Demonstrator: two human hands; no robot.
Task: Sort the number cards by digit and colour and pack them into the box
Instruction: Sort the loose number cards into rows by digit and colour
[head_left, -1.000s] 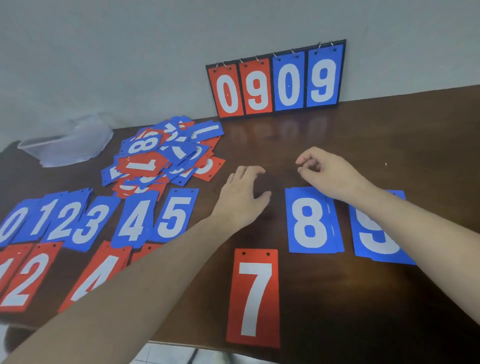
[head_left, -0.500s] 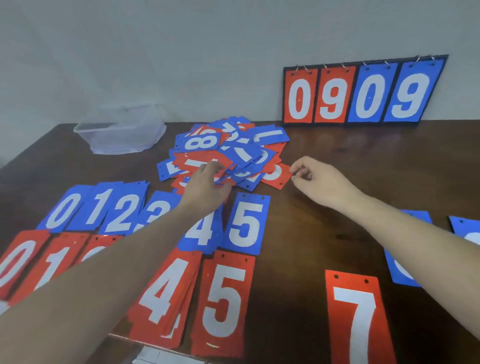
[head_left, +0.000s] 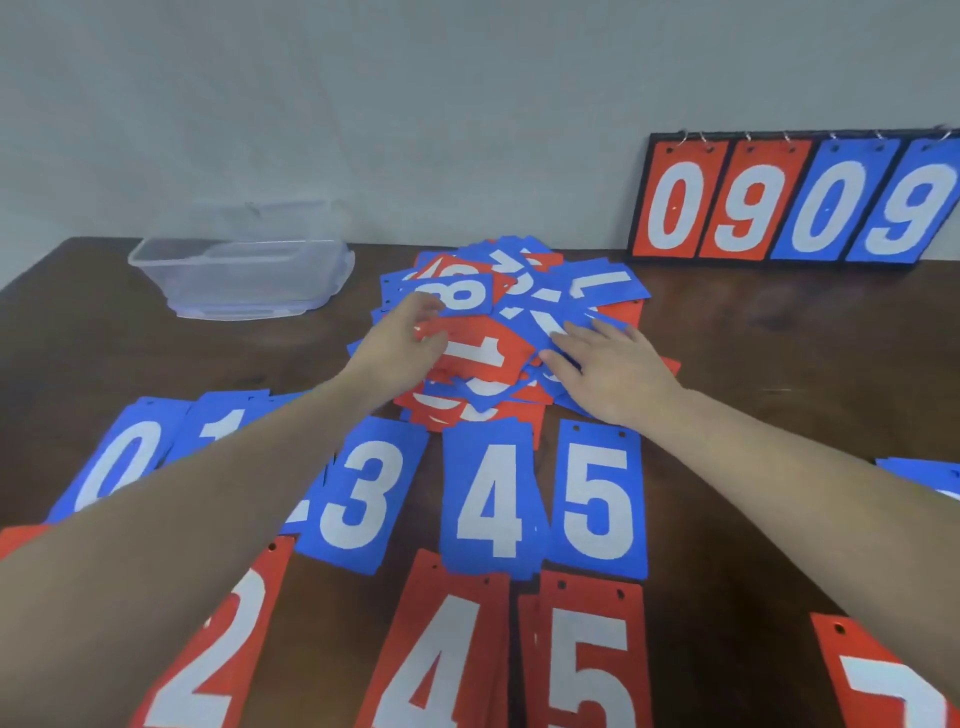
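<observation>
Centrally, a loose heap of number cards (head_left: 511, 332), red and blue mixed, lies on the dark wooden table (head_left: 779, 353), upper middle of the frame.

Surroundings: a clear plastic box (head_left: 239, 273) stands upper left, well apart from the heap. A flip scoreboard (head_left: 795, 200) leans against the wall at upper right, reading 0 9 in red and 0 9 in blue, hung on metal rings.

Sorted rows, lower half of frame: a blue 0 card (head_left: 119, 462), a blue 1 partly hidden by the left forearm, a blue 3 card (head_left: 363, 493), a blue 4 card (head_left: 491, 499) and a blue 5 card (head_left: 597, 499). Below them, a red 2 card (head_left: 218, 649), a red 4 card (head_left: 436, 654), a red 5 card (head_left: 584, 660), and a red 7 card (head_left: 883, 686) at lower right. A blue card edge shows at the right border, digit unreadable.

Hands: the left hand (head_left: 402, 348) reaches over the heap's left side, fingers curled at the edge of a blue 8 card (head_left: 457, 293), thumb near a red 1 card (head_left: 480, 353); whether it actually grips a card cannot be told. The right hand (head_left: 613, 369) rests flat on the heap's right side, fingers straight and spread, pressing on blue cards.
</observation>
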